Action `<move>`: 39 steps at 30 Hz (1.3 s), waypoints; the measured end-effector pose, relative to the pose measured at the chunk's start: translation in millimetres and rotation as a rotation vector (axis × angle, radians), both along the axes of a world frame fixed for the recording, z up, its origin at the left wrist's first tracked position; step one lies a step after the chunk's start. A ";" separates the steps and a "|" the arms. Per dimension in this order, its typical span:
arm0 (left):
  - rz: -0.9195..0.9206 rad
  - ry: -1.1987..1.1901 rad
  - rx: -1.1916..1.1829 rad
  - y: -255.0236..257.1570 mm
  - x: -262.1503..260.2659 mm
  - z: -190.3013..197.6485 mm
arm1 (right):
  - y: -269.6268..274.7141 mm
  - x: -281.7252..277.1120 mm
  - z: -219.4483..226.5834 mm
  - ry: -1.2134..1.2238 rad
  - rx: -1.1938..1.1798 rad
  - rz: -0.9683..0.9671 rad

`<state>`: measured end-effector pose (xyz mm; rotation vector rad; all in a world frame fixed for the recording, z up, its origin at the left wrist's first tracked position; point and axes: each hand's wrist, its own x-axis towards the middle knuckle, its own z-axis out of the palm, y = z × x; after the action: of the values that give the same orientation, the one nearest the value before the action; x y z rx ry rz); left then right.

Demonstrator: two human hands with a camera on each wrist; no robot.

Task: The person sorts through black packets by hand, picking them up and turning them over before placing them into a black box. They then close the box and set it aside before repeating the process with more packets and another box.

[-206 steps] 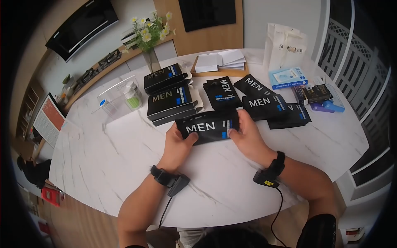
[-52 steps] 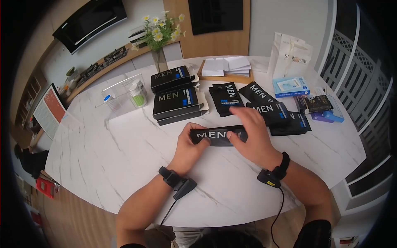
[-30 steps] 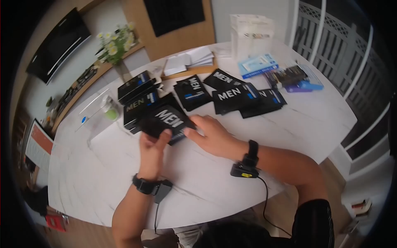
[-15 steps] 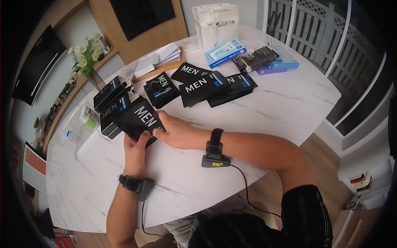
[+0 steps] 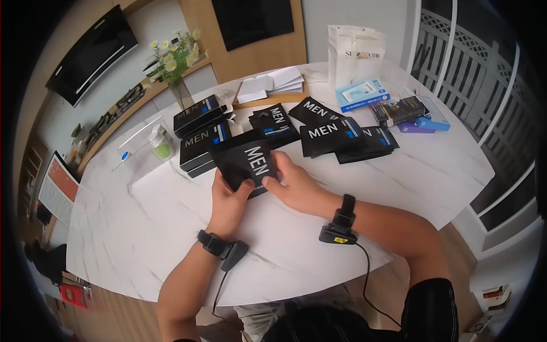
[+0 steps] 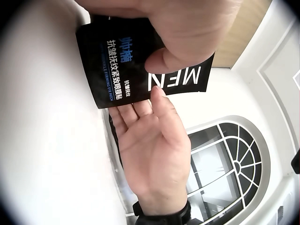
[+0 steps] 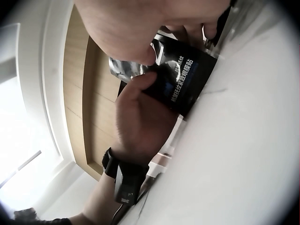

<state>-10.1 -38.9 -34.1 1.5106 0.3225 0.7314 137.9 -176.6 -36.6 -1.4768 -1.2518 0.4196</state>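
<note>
While both forearms angle in from the near table edge, the left hand point(image 5: 228, 199) and right hand point(image 5: 296, 185) meet on one black packet point(image 5: 248, 162) marked MEN, held just above the white marble table point(image 5: 142, 228), right in front of the stacked black boxes point(image 5: 199, 139). Left hand grips the packet's lower edge, thumb on the printed face, fingers curled behind it; wrist is straight, palm turned inward. Right hand pinches the packet's right side, thumb on front, fingers mostly hidden behind it, with the wrist bent leftward across the body. In the left wrist view the right hand's palm point(image 6: 150, 150) faces the camera, fingertips tucked under the packet point(image 6: 136, 65). More black packets point(image 5: 336, 134) lie spread further back, well apart from the hands.
</note>
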 end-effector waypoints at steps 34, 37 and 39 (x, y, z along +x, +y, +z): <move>-0.574 0.064 -0.866 0.9 -16.7 27.2 | -5.3 5.4 8.4 -0.141 -0.074 -0.121; -0.535 0.061 -0.861 -2.9 -21.3 38.3 | -3.4 13.0 13.7 0.185 0.044 -0.075; -0.440 0.100 -0.682 -6.9 -19.2 28.4 | 0.5 12.3 13.7 0.351 0.087 0.030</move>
<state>-29.3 -45.8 -5.7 0.9159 0.2641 0.1584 150.2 -176.1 -22.9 -1.2484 -1.0003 0.6086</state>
